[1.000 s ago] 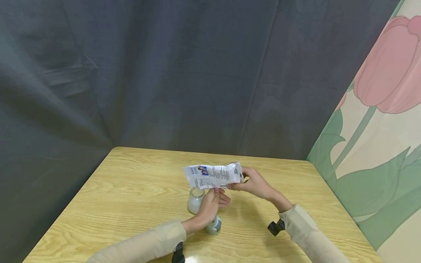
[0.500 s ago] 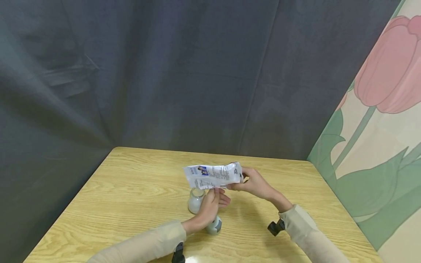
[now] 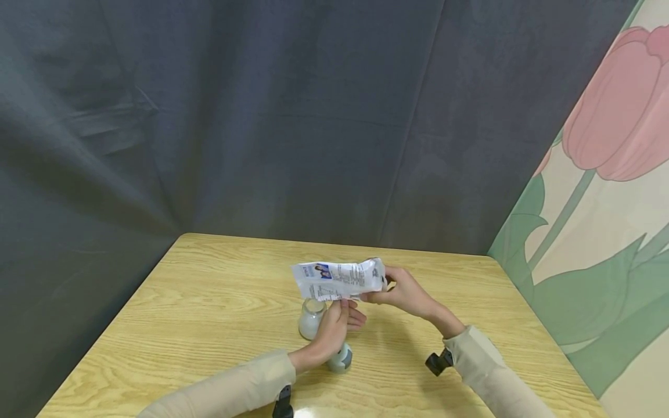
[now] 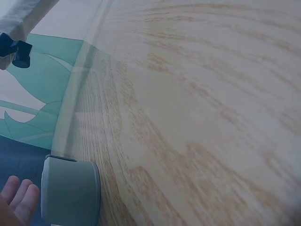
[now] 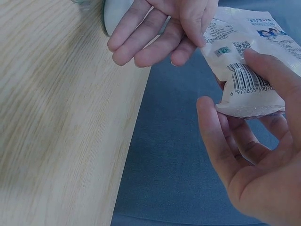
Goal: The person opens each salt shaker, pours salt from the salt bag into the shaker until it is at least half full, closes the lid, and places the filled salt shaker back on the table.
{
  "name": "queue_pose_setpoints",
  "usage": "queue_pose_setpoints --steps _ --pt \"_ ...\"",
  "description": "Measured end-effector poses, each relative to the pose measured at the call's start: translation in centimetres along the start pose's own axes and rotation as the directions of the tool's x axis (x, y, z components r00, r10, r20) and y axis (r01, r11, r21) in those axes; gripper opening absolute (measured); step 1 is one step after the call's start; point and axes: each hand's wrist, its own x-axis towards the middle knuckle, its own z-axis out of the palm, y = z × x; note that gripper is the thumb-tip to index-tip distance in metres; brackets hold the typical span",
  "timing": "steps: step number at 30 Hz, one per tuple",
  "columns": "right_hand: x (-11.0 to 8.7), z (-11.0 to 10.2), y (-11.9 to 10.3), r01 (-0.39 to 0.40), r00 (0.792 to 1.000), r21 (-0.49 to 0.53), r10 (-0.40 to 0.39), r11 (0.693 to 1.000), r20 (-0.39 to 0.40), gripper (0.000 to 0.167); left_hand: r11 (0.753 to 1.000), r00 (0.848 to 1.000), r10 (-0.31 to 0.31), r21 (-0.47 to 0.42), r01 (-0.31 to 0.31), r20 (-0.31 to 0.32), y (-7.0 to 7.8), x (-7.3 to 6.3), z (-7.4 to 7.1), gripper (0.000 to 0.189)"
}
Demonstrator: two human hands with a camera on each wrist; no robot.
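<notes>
A white printed plastic bag (image 3: 340, 280) with a small blue picture is held above the table in my right hand (image 3: 410, 294). In the right wrist view the thumb and fingers grip the bag's end (image 5: 251, 87), near a barcode. My left hand (image 3: 329, 332) is beneath the bag, fingers extended, its thumb at the bag's lower edge. Whether the thumb presses on it I cannot tell. Partly behind the left hand stands a glass jar (image 3: 310, 322) with whitish contents. A pale grey-green rounded container (image 3: 340, 360) is beside the left wrist, partly covered; the left wrist view shows its side (image 4: 70, 193).
The wood-grain table (image 3: 209, 302) spreads out on both sides of the hands. A dark curtain (image 3: 292, 128) hangs behind and to the left. On the right is a wall (image 3: 606, 244) painted with a pink tulip. Black cameras (image 3: 439, 362) are strapped to the wrists.
</notes>
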Motion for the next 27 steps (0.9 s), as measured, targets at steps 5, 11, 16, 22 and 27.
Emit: queue_pose_setpoints --steps 5,11,16,22,27 --pt "0.1 0.1 -0.1 -0.014 1.000 -0.023 0.014 1.000 -0.006 0.037 1.000 1.000 -0.002 0.005 0.002 0.004 1.1 -0.4 0.0 0.034" --pt "0.1 0.2 -0.2 -0.005 1.000 -0.034 0.004 0.999 -0.014 0.036 1.000 1.000 0.001 0.016 -0.001 0.008 0.2 0.0 0.0 0.037" --pt "0.0 0.0 0.0 -0.007 1.000 -0.020 0.007 1.000 -0.003 0.037 0.999 1.000 -0.003 0.036 0.003 -0.006 -1.8 0.6 0.0 0.038" --pt "0.0 -0.2 0.0 0.000 1.000 0.010 0.000 1.000 0.009 0.037 0.999 1.000 0.009 0.050 -0.009 -0.001 -2.4 0.6 0.0 0.041" --pt "0.1 -0.2 0.1 0.003 1.000 0.016 -0.003 1.000 0.008 0.038 0.999 1.000 0.010 0.043 -0.010 0.002 -2.3 0.6 0.0 0.042"
